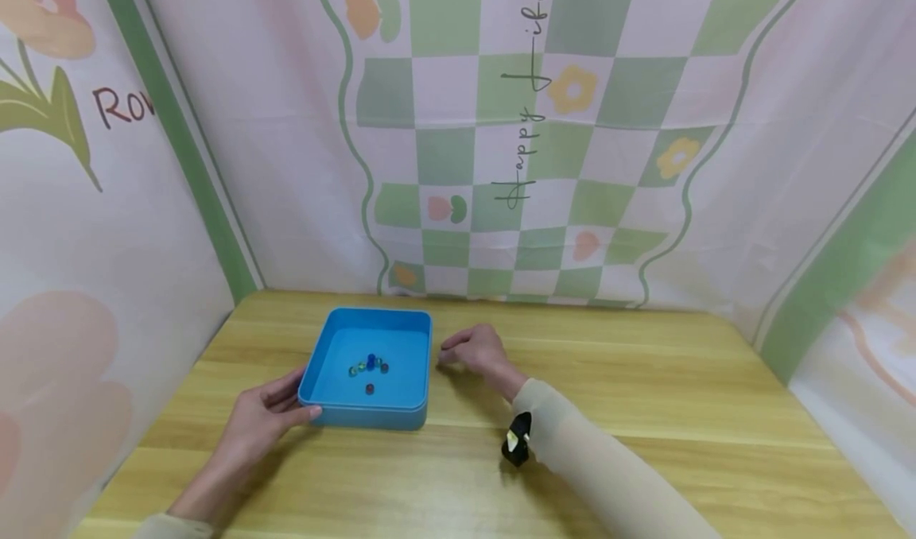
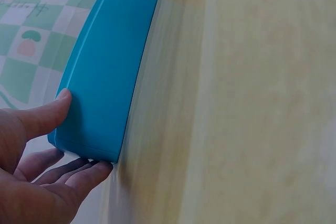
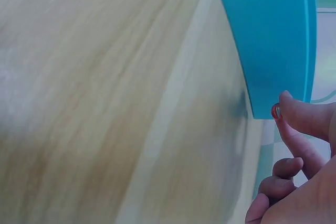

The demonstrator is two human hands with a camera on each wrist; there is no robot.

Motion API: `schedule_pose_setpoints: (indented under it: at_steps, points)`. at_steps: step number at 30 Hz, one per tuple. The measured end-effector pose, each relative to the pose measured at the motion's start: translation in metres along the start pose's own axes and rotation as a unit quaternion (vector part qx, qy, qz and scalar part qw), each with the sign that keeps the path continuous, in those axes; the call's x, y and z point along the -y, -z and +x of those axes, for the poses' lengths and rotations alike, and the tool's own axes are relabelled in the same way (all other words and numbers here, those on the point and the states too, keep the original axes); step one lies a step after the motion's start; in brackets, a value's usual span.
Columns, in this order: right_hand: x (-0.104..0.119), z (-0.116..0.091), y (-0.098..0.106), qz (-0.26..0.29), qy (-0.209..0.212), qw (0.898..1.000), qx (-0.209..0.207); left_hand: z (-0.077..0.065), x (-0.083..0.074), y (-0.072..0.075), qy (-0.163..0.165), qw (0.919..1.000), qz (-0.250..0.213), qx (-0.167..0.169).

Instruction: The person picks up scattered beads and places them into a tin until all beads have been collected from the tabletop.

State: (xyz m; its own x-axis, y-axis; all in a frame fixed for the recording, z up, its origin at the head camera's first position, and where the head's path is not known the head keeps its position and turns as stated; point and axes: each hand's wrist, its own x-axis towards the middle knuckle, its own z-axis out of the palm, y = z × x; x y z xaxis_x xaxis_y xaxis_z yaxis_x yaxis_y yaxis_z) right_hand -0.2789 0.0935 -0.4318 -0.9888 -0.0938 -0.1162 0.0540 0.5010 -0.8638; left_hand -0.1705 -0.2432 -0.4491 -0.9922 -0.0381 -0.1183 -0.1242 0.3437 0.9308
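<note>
A square, open blue box (image 1: pixel 361 418) stands on the table with several small glass marbles (image 1: pixel 370 362) on its floor, blue, greenish and reddish brown. My left hand (image 1: pixel 259 418) grips its near left corner; in the left wrist view the thumb (image 2: pixel 50 114) lies on the front wall and the fingers on the side wall. Just right of the box, my right hand (image 1: pixel 478 352) pinches a small red-and-white marble (image 3: pixel 276 111) between thumb and index finger. The other fingers of that hand are curled in.
The wooden table (image 1: pixel 644 412) runs to a patterned cloth backdrop (image 1: pixel 501 157), with more cloth on both sides. A black strap-like piece (image 1: pixel 517 440) hangs at my right sleeve (image 1: pixel 594 451).
</note>
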Motion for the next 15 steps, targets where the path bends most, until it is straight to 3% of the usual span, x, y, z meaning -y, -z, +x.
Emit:
schedule_pose_setpoints:
  at_steps: [15]
  points:
    - [0.025, 0.0, -0.001, 0.031, 0.011, 0.999, -0.009, 0.0, -0.001, 0.0, -0.009, 1.0, -0.004, -0.001]
